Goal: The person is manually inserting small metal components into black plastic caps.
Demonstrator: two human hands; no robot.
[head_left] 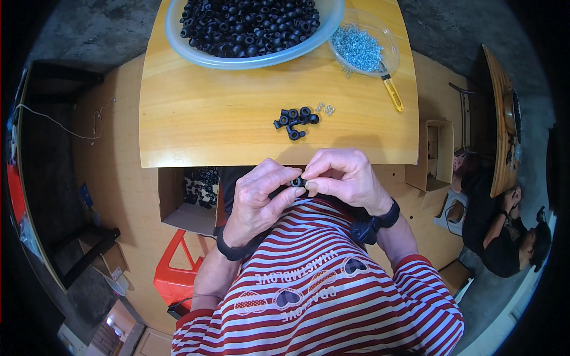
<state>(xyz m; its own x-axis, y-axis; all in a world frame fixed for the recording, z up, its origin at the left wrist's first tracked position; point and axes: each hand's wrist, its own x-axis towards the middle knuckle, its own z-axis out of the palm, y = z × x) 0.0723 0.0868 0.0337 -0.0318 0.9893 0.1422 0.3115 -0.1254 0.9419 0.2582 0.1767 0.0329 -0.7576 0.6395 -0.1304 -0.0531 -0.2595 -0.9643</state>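
Observation:
Just off the near edge of the table, my left hand (258, 196) pinches a small black ring-shaped plastic part (298, 182) between thumb and fingers. My right hand (344, 178) meets it from the other side, its thumb and forefinger pressed together at the part's right edge. Whatever those right fingertips hold is too small to make out. On the table in front of both hands lies a small pile of similar black parts (293, 120). Beside that pile are several tiny shiny metal pieces (325, 109).
A wide translucent bowl (255, 63) of black parts stands at the far side. Right of it, a clear dish holds small silvery pieces (357, 48), with a yellow-handled tool (392, 94) against it. Below sit a cardboard box (189, 218) and a red stool (172, 270). Another person (499, 231) works at right.

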